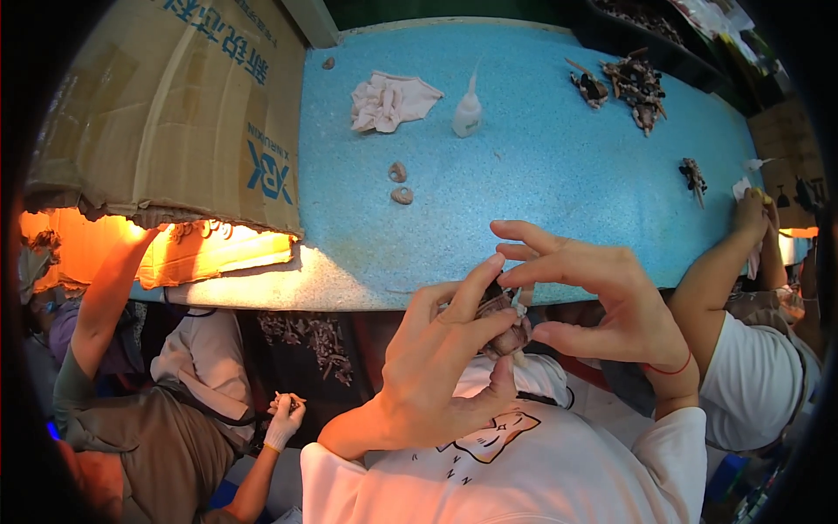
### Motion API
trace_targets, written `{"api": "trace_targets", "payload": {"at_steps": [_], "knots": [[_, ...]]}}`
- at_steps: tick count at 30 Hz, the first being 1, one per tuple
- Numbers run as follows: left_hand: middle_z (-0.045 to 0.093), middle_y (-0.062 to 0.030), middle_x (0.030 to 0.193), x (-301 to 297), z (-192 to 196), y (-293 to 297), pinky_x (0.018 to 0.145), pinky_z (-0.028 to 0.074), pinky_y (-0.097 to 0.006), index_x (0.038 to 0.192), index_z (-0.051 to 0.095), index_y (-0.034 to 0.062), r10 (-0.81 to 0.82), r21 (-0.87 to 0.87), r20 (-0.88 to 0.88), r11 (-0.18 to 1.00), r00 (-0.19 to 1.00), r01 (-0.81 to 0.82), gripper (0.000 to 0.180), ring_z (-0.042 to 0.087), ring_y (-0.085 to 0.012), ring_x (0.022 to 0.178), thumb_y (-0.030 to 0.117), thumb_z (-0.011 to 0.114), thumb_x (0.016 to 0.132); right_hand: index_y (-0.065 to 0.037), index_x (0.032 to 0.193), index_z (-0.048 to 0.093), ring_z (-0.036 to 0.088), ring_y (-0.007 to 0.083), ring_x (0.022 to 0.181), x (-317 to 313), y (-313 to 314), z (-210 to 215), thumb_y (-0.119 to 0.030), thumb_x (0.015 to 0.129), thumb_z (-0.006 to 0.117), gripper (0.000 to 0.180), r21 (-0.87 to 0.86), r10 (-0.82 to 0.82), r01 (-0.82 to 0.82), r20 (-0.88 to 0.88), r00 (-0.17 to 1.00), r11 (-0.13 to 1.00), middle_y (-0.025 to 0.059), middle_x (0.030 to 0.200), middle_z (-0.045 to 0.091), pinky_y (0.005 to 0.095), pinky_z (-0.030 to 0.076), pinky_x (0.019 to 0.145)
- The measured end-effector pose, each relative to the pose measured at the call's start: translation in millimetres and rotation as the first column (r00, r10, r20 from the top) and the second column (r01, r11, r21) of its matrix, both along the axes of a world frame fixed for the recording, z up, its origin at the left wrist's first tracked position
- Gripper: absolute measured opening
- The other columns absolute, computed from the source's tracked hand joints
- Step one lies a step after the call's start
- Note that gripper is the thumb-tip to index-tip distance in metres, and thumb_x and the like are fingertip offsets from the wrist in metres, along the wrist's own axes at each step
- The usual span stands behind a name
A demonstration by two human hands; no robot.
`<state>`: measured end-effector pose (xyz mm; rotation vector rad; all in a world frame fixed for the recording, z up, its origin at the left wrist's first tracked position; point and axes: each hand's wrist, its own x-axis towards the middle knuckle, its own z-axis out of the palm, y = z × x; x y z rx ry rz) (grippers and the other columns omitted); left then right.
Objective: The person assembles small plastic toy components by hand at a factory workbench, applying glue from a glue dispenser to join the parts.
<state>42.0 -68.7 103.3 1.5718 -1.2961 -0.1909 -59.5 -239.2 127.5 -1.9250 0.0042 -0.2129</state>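
Observation:
Above my lap, just off the table's near edge, my left hand (432, 354) is closed around a small brown-and-purplish craft piece (499, 336) that looks made of shell or wood bits. The fingers and thumb of my right hand (611, 297) curve around its upper and right side. Its thumb tip touches the piece, and its fingertips meet those of the left hand near the top. A dark part and a pale bit show between the fingers. Much of the piece is hidden.
The blue table (559, 175) holds two small shells (400, 183), a crumpled white cloth (388, 100), a nozzle bottle (468, 113) and dark assembled pieces (635, 87). A cardboard box (175, 105) with glowing light stands left. Co-workers sit left (166, 419) and right (751, 375).

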Motion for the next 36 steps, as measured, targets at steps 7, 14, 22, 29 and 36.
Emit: {"api": "trace_targets", "payload": {"at_steps": [7,14,22,29,36], "knots": [[0.045,-0.0286,0.124,2.6,1.8,7.0,0.078,0.047,-0.037,0.108,0.055,-0.0053,-0.099,0.004,-0.004,0.995,0.995,0.100,0.051,0.053,-0.0371,0.098,-0.006,0.069,0.059,0.004,0.112,0.055,0.043,0.0283,0.120,-4.6,3.6,1.3,0.008,0.066,0.065,0.048,0.449,0.084,-0.004,-0.159,0.984,0.893,0.0238,0.133,0.036,0.0358,0.046,0.091],[0.045,-0.0325,0.122,-0.4,9.7,6.8,0.080,0.047,-0.038,0.106,0.057,-0.0093,-0.105,0.007,0.097,0.995,0.990,0.104,0.048,0.055,-0.0375,0.097,0.000,0.068,0.060,0.004,0.112,0.055,0.044,0.0274,0.118,-9.6,5.9,0.5,0.009,0.067,0.064,0.047,0.489,0.079,-0.020,-0.099,0.992,0.872,0.0246,0.135,0.032,0.0365,0.046,0.092],[0.048,-0.0316,0.118,-3.1,7.8,2.9,0.076,0.048,-0.038,0.100,0.058,-0.0112,-0.111,-0.025,0.174,0.993,0.978,0.117,0.047,0.056,-0.0380,0.094,-0.002,0.069,0.056,0.000,0.111,0.055,0.057,0.0254,0.104,-13.1,4.5,-3.8,0.002,0.066,0.062,0.045,0.191,0.068,-0.067,0.002,0.998,0.979,0.0202,0.124,0.048,0.0304,0.051,0.078],[0.055,-0.0281,0.110,1.2,12.7,2.3,0.069,0.049,-0.035,0.095,0.060,-0.0117,-0.183,-0.006,0.191,0.982,0.964,0.188,0.046,0.057,-0.0318,0.082,0.001,0.071,0.052,0.000,0.103,0.056,0.063,0.0290,0.071,-14.0,1.9,28.0,-0.005,0.065,0.068,0.040,-0.133,0.134,-0.161,-0.191,0.972,0.978,0.0154,0.088,0.063,0.0329,0.051,0.062],[0.056,-0.0276,0.109,0.7,15.0,3.6,0.065,0.048,-0.033,0.095,0.060,-0.0111,-0.218,-0.006,0.169,0.975,0.961,0.222,0.046,0.056,-0.0302,0.078,0.001,0.071,0.053,-0.004,0.098,0.059,0.057,0.0180,0.050,-15.5,6.0,17.3,-0.007,0.058,0.073,0.042,-0.260,0.109,-0.114,-0.033,0.993,0.959,0.0070,0.072,0.060,0.0262,0.044,0.044]]}}
